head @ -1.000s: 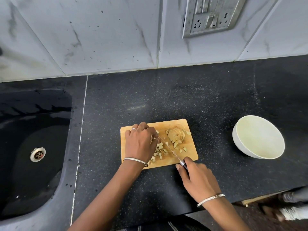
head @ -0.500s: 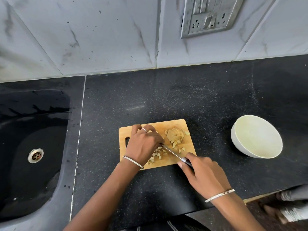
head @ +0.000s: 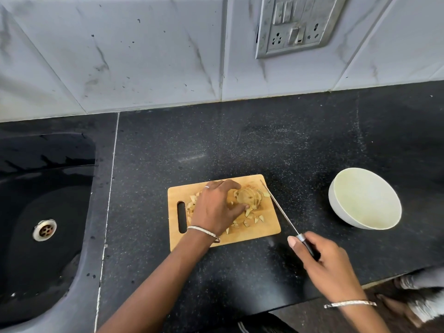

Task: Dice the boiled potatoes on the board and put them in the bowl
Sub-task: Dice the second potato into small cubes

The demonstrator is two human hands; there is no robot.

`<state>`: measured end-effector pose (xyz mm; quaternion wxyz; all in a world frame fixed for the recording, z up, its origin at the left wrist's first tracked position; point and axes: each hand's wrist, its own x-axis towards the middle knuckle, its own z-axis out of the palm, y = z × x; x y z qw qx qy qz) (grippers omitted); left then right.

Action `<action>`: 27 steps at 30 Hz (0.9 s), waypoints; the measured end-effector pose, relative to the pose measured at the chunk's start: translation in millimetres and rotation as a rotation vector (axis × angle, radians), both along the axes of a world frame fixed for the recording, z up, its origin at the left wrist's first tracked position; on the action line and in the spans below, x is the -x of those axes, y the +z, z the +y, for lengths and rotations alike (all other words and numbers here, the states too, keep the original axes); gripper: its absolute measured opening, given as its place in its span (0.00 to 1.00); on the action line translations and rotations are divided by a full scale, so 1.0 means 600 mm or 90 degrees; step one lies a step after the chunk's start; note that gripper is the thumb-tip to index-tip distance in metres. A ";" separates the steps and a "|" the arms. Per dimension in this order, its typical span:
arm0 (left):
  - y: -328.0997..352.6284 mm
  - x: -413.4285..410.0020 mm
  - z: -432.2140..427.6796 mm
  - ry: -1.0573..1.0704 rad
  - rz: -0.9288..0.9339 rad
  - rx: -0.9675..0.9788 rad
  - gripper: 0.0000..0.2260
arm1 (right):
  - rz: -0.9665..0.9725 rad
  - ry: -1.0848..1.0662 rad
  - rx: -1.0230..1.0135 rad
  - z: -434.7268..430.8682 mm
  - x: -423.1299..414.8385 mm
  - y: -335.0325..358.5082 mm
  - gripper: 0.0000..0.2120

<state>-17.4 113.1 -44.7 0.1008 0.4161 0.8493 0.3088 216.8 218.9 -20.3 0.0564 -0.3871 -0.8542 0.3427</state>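
Left hand (head: 216,207) over cutting board (head: 264,230), fingers and thumb curled round sliced potato (head: 251,198). Right hand (head: 329,263) clenched on knife (head: 280,209) handle, off board's near right corner. I see blade slanting along board's right edge. Diced pieces (head: 249,218) scattered on board around left hand. White bowl (head: 365,200) on counter (head: 240,145), right of board, apart.

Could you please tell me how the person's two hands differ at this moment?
The left hand is over the cutting board, holding the sliced potato; the right hand is off the board, above the counter. The right hand grips the knife; the left holds no tool. Both wear a silver bangle.
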 end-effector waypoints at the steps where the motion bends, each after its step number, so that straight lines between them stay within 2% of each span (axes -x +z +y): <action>1: -0.001 -0.006 0.009 0.002 -0.017 0.010 0.21 | 0.008 -0.005 0.000 -0.004 0.004 -0.002 0.23; 8: -0.025 -0.008 0.033 0.032 -0.001 0.060 0.19 | 0.027 0.001 0.006 -0.023 0.009 -0.020 0.21; 27: -0.034 0.001 0.007 0.046 -0.016 0.015 0.14 | 0.017 0.024 0.018 -0.016 0.015 -0.038 0.21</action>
